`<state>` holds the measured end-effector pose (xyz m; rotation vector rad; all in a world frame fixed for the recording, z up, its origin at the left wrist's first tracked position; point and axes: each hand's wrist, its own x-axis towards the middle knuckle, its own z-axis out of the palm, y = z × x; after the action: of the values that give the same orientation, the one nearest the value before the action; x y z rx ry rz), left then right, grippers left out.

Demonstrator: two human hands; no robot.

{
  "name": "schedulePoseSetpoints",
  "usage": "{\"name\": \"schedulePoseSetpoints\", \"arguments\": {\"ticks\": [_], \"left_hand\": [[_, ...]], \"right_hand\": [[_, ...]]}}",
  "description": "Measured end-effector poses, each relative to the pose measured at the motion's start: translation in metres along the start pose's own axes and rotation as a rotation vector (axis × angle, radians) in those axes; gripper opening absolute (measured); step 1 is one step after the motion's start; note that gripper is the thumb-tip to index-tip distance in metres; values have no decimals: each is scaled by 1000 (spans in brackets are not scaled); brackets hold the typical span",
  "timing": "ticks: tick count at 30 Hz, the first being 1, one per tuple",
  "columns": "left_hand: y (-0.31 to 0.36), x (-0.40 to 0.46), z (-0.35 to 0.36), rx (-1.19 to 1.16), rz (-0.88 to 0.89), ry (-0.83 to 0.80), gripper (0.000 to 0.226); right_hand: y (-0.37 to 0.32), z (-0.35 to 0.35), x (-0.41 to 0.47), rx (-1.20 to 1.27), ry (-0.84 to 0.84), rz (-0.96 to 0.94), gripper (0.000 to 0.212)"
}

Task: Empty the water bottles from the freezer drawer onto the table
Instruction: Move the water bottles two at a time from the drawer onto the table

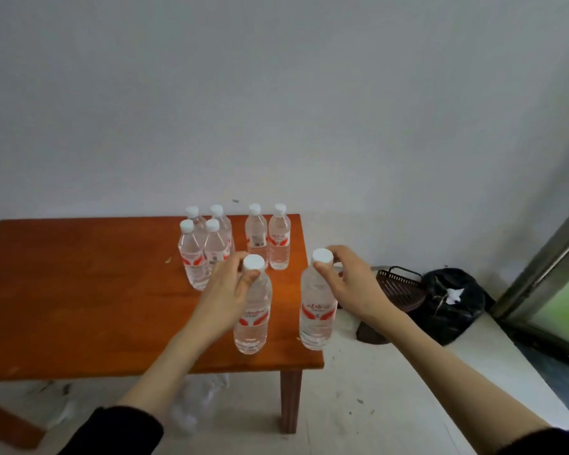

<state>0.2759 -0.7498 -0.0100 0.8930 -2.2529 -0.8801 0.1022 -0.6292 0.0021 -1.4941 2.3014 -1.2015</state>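
Two upright bottles, left one (252,310) and right one (317,307), each neck pinched in a hand's grip, left hand (225,287), right hand (349,280).

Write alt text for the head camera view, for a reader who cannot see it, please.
A person's left hand and right hand each pinch the neck of an upright water bottle, the left bottle and the right bottle, at the right end of a wooden table. Six more bottles stand behind them.
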Motion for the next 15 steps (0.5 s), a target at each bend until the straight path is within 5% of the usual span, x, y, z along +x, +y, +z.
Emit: {"name": "schedulePoseSetpoints", "arguments": {"ticks": [15], "left_hand": [[-109, 163, 39, -30, -159, -153, 33]], "right_hand": [[55, 112, 160, -75, -161, 197, 38]]}}
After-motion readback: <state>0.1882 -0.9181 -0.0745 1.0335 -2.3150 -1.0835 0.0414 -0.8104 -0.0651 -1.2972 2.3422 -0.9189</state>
